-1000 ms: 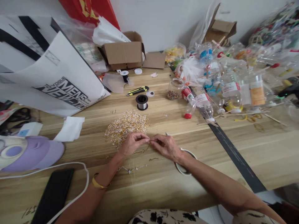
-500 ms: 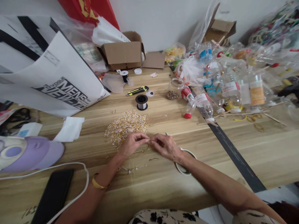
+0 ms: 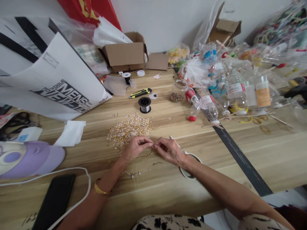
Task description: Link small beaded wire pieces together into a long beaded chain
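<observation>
My left hand (image 3: 136, 148) and my right hand (image 3: 169, 150) meet fingertip to fingertip over the wooden table (image 3: 153, 188), both pinched on a small gold piece too tiny to make out clearly. Just beyond my left hand lies a heap of gold and silver chain pieces (image 3: 129, 129). A short finished chain (image 3: 135, 173) and a few loose links (image 3: 157, 163) lie near my wrists. A roll of tape (image 3: 189, 172) sits under my right wrist. A gold bangle (image 3: 100, 190) is on my left wrist.
A spool of thin wire (image 3: 145, 104), a yellow-black utility knife (image 3: 140, 93) and a jar of beads (image 3: 177, 90) lie further back. A white printed bag (image 3: 57, 83) stands left, a cardboard box (image 3: 127, 52) behind. Bottles and clutter (image 3: 237, 86) fill the right. A black phone (image 3: 54, 201) and a purple cap (image 3: 28, 158) lie front left.
Both hands stay pinched together in the same spot; only the fingers shift slightly. The view has drifted a little.
</observation>
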The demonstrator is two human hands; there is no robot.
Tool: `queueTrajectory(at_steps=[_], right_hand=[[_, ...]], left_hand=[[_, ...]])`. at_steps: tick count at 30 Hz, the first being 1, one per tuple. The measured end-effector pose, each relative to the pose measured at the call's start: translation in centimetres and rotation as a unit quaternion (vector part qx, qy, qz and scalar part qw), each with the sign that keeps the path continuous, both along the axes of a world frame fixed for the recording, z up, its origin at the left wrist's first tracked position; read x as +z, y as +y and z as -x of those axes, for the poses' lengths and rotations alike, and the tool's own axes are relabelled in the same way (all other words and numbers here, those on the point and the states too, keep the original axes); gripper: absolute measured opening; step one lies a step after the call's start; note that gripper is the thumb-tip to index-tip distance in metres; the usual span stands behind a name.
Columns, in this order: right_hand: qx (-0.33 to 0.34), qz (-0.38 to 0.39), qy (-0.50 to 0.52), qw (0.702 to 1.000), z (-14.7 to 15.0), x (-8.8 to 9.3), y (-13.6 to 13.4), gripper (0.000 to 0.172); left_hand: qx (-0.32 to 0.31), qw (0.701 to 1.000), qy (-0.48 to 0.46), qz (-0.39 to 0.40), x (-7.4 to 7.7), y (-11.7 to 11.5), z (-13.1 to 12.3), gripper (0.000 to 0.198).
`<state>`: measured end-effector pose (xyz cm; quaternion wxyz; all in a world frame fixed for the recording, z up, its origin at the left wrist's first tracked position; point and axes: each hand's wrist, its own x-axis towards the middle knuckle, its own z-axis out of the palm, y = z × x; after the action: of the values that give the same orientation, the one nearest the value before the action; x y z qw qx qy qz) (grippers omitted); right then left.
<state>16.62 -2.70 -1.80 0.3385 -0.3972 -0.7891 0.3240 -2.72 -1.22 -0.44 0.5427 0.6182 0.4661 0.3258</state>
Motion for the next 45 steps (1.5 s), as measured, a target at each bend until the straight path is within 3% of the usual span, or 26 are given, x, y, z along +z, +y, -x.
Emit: queueTrajectory(at_steps=[45], right_hand=[[-0.004, 0.012, 0.024, 1.000, 0.11, -0.23, -0.05, 0.014]], left_hand=[[0.006, 1.000, -0.008, 0.003, -0.25, -0.06, 0.01, 0.011]])
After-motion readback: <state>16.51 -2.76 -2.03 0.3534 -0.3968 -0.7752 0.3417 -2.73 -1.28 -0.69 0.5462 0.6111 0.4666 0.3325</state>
